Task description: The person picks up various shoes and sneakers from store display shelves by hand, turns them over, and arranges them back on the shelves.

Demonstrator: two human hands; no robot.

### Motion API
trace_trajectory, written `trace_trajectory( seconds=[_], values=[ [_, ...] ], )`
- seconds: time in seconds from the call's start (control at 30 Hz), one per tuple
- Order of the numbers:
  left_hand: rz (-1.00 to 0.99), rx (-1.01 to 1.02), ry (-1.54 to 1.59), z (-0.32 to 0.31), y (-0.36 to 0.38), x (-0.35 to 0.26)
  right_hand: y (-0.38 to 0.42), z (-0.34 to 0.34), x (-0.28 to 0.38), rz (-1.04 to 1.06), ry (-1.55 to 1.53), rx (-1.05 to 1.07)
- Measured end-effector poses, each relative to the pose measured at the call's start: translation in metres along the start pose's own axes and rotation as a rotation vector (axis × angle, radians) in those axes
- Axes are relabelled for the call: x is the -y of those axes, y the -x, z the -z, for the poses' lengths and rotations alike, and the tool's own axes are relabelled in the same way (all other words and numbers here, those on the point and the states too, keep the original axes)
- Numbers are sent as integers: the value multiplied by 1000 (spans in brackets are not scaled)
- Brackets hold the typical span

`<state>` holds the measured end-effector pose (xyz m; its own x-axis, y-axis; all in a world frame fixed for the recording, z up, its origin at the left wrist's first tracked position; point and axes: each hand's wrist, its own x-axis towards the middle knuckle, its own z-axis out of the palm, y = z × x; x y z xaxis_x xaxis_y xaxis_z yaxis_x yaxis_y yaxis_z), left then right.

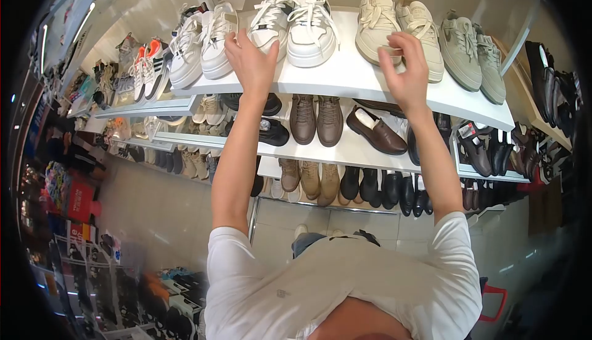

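Note:
My left hand is raised at the top shelf with its fingers apart, between a pair of white sneakers on its left and another white pair with loose laces on its right. My right hand hovers over the shelf's front edge, thumb and fingers spread and nothing between them. It overlaps the toes of a cream sneaker pair. Right of that hand stands a grey-green sneaker pair. All of these shoes sit upright, toes toward me, on the white shelf.
Below, a second shelf holds brown lace-up shoes and a dark brown loafer. Black shoes line a lower row. Striped sneakers with orange lining stand at left. A red chair or stool frame is behind me at right.

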<state>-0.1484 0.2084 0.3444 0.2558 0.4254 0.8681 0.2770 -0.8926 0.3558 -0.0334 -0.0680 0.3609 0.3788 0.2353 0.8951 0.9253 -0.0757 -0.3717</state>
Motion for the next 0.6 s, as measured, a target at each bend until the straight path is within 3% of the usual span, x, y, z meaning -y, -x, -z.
trace_trajectory(
  seconds=[0.1,0.17,0.27,0.33,0.47,0.5,0.6],
  values=[
    [7,150,3,-7,-2,9,-7,-50,19,-72,111,179],
    [98,266,184,-2,-7,9,-7,-86,29,-118,192,218],
    [0,279,166,-5,-3,19,-14,-131,44,-248,202,290],
    [-48,293,172,-3,1,24,-10,-144,53,-329,398,378],
    [-119,210,176,5,5,13,-6,-138,56,-362,231,223],
    [-125,175,189,6,8,8,0,-143,55,-226,359,48],
    [-160,226,179,8,8,4,6,-141,55,-195,416,-1]
  ],
)
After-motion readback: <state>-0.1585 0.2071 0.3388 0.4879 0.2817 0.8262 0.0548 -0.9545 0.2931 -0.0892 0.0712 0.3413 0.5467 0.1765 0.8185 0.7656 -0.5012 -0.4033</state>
